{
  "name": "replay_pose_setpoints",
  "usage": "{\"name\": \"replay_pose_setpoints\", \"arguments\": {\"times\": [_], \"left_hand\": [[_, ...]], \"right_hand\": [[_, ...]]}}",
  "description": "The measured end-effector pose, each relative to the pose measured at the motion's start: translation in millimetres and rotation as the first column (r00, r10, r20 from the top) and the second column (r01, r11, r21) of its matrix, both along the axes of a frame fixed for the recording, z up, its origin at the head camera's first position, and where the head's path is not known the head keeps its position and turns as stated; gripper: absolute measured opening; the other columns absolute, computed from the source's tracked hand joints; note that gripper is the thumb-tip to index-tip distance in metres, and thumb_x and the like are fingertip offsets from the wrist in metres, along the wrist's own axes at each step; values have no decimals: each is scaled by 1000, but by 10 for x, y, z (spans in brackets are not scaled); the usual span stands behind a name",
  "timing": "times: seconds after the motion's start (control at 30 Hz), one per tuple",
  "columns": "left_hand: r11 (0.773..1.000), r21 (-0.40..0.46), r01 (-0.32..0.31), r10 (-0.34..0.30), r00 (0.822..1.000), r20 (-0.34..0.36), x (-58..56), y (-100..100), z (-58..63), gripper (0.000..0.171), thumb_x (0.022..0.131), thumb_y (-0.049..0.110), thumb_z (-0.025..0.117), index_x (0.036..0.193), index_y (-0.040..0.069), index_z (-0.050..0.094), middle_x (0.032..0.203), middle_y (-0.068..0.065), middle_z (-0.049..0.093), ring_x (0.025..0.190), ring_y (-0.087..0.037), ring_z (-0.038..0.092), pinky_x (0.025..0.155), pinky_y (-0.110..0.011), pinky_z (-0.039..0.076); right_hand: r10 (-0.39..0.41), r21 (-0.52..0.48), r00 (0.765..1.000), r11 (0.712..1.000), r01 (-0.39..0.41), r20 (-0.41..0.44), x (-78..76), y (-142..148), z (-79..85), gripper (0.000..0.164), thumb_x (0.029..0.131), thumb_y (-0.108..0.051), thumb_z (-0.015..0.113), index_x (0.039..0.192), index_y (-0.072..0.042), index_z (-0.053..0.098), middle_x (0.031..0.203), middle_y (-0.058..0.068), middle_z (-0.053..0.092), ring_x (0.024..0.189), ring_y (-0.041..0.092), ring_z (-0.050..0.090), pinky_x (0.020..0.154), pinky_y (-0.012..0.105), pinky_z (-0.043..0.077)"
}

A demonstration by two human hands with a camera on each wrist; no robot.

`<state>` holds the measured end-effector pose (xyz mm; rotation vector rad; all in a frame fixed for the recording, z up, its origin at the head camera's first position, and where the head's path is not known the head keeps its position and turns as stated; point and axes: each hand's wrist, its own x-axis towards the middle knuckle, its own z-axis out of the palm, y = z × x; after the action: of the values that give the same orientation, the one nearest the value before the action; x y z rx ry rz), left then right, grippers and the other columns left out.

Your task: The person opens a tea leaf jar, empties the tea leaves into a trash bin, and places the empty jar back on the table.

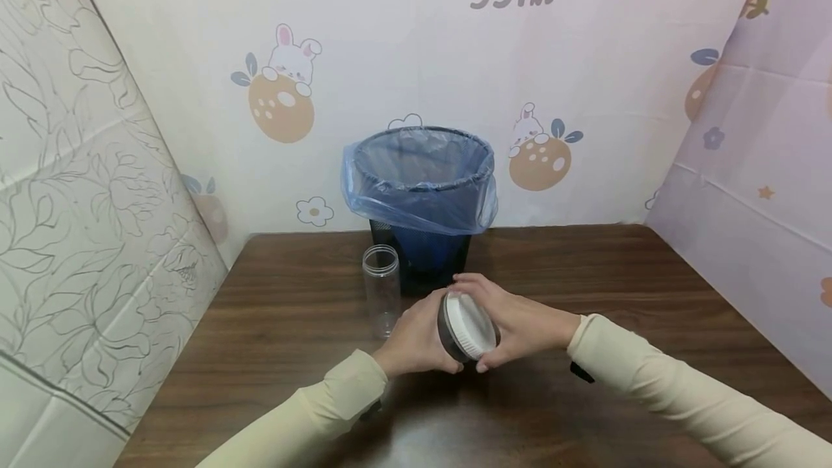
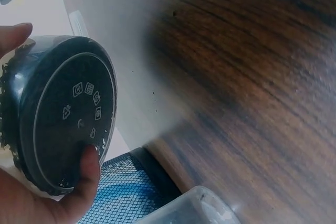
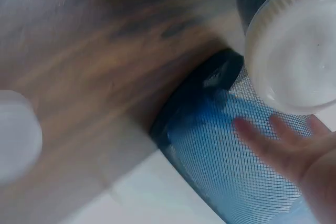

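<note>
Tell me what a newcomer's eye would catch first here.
Probably the dark round jar with a white ribbed lid, tilted in the left grip, below the head view's centre. Behind stands a black mesh bin with blue plastic liner; a clear plastic cylinder stands at its front left.

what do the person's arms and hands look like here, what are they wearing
Both arms wear long, lightly creased cream sleeves reaching the wrists: left sleeve, right sleeve. A small dark piece shows below the right cuff, and another below the left; I can't tell what they are. The left grip and right grip wear no gloves.
</note>
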<state>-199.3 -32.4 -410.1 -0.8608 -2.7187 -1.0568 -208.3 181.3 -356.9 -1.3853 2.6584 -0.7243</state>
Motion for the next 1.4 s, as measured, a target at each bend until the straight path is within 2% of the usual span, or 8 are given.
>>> {"name": "replay_pose_setpoints", "arguments": {"times": [0.07, 0.17, 0.3, 0.43, 0.6, 0.8, 1.13, 1.4], "left_hand": [[1000, -1, 7, -7, 1000, 1, -1, 2, 6, 105, 50, 32, 93, 138, 10, 39, 119, -2, 56, 102, -17, 55, 85, -34, 48], [1000, -3, 13, -13, 1000, 6, 8, 6, 16, 103, 50, 32, 93, 135, 10, 40, 117, -1, 56, 100, -16, 55, 85, -33, 49], [1000, -7, 16, -16, 1000, 8, 26, 2, 29, 100, 50, 32, 94, 134, 12, 42, 115, 1, 55, 100, -13, 54, 84, -32, 49], [1000, -8, 29, -29, 1000, 4, 52, -13, 12, 99, 51, 32, 93, 134, 13, 42, 115, 3, 55, 99, -12, 54, 84, -31, 49], [999, -9, 39, -39, 999, 14, 75, -34, 3, 103, 51, 32, 92, 137, 11, 39, 118, 1, 54, 100, -14, 53, 87, -32, 47], [999, 17, 48, -49, 997, 54, 58, -58, 38, 102, 53, 32, 92, 137, 10, 38, 118, -2, 55, 100, -15, 55, 87, -33, 48], [997, 61, 56, -61, 994, 85, 46, -67, 18, 101, 53, 29, 92, 137, 11, 38, 120, -1, 55, 101, -15, 55, 88, -34, 48], [997, 69, 38, -42, 997, 64, 51, -80, 17, 104, 50, 28, 93, 137, 10, 39, 123, -5, 56, 104, -18, 55, 88, -37, 47]], "right_hand": [[-122, -9, 984, 992, 124, 132, 17, -21, 14, 98, 77, -46, 76, 148, -11, 18, 145, 14, 30, 123, 24, 43, 93, 42, 44], [-291, 36, 892, 954, 298, 344, 48, -77, 43, 94, 85, -54, 63, 149, -8, 13, 139, 17, 38, 117, 24, 49, 90, 42, 45], [-320, 76, 814, 943, 325, 485, 63, -113, 59, 91, 86, -52, 63, 147, -4, 16, 133, 17, 42, 110, 23, 53, 83, 40, 49], [-196, 12, 881, 977, 211, 430, 69, -90, 22, 88, 82, -44, 71, 144, -6, 21, 132, 12, 37, 108, 24, 48, 80, 38, 49], [47, -38, 994, 998, -44, 102, 42, -47, -39, 89, 72, -32, 82, 140, -10, 29, 134, 5, 34, 114, 19, 43, 89, 35, 46], [152, -5, 985, 988, -153, -80, 8, -7, -50, 91, 64, -23, 85, 138, -18, 31, 143, 7, 27, 122, 19, 38, 92, 36, 45], [116, -62, 993, 991, -117, -25, -43, 127, 6, 92, 64, -19, 85, 140, -20, 33, 147, 2, 23, 122, 21, 40, 89, 38, 46], [15, -58, 999, 998, -17, -34, -334, 345, 118, 94, 65, -20, 85, 144, -17, 33, 145, 9, 27, 115, 25, 40, 83, 42, 47]]}}
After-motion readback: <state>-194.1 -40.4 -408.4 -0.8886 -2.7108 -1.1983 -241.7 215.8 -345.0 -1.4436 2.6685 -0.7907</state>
